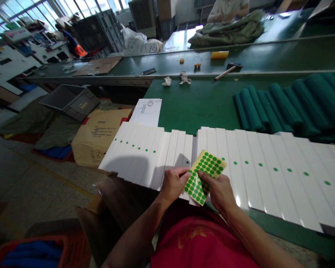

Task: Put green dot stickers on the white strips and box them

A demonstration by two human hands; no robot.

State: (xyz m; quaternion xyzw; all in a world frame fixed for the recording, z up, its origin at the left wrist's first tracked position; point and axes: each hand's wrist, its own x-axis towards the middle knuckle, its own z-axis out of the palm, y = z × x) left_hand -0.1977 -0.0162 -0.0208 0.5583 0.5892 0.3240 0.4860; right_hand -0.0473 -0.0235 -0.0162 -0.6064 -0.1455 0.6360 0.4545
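My left hand (174,183) and my right hand (217,192) both grip a yellow sheet of green dot stickers (203,176), held low over the near edge of a row of white panels. The left fingertips pinch the sheet's left side, and the right fingers cover its lower right part. The white panels (268,175) lie side by side across the green workbench (195,104), slightly overlapping, with a gap near the sheet. Each visible panel carries one small green dot along a line. Rolled teal strips (290,106) lie beyond the panels at the right.
A printed white paper (145,111) lies behind the panels' left end. Beyond the bench, a second green table holds small tools and scraps, and a seated person (227,11) has green fabric (226,29). A grey crate (69,102) and kraft bag (100,137) sit on the floor at the left.
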